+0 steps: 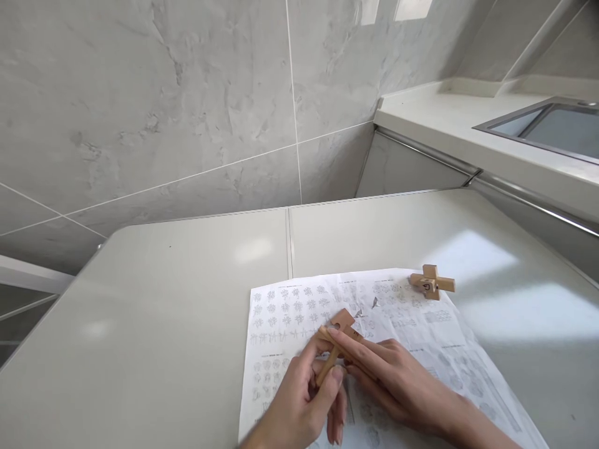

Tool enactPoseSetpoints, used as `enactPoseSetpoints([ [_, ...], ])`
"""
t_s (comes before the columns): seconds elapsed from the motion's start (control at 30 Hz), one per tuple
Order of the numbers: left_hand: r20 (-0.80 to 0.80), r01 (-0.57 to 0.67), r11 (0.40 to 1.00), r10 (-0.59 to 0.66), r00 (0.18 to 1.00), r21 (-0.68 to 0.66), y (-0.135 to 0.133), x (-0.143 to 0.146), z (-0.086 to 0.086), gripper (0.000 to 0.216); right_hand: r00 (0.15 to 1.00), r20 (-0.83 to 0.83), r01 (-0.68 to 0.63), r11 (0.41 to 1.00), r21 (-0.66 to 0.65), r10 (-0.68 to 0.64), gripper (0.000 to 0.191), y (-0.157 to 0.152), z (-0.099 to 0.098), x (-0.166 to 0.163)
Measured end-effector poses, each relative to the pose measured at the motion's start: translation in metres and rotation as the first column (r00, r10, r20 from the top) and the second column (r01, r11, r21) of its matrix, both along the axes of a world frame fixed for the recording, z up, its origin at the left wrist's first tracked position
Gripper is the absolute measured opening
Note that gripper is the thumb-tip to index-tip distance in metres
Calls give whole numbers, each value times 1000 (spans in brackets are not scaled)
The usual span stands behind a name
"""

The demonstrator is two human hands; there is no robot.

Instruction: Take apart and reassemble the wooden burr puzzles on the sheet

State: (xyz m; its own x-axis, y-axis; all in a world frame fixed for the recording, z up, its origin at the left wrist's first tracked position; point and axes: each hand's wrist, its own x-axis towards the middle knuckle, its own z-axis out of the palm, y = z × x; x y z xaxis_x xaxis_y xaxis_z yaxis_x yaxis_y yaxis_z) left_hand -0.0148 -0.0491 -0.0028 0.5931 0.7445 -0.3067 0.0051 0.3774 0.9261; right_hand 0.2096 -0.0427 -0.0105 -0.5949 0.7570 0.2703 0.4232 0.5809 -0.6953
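Observation:
Between my hands are several small notched wooden puzzle pieces, brought close together over a printed paper sheet (pixel 281 321). My left hand (pixel 299 399) pinches a light wooden stick (pixel 326 369) between thumb and fingers. A brown notched wooden block (pixel 344 318) juts out beyond the fingertips. My right hand (pixel 397 377) is closed on another wooden puzzle piece, with its index finger stretched along the wood and reaching toward the left fingers. The fingers partly cover the pieces, so I cannot tell how they fit together.
A cross-shaped wooden puzzle (pixel 430 284) sits at the paper's far right corner. Beneath the paper is a pale table (pixel 201 324) with a seam across its top. Behind stands a grey tiled wall (pixel 210 93); at the right is a white counter (pixel 435 121) with a sink (pixel 556 128).

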Motion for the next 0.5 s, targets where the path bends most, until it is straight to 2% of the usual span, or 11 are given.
enactPoseSetpoints([
  [0.23, -8, 11, 1000, -10, 1000, 10, 0, 0, 3, 56, 998, -47, 41, 995, 86, -37, 58, 0, -5, -2],
  [0.5, -8, 44, 999, -44, 999, 29, 0, 1, 3, 53, 996, -82, 58, 982, 179, -44, 64, -1, -5, -4],
])
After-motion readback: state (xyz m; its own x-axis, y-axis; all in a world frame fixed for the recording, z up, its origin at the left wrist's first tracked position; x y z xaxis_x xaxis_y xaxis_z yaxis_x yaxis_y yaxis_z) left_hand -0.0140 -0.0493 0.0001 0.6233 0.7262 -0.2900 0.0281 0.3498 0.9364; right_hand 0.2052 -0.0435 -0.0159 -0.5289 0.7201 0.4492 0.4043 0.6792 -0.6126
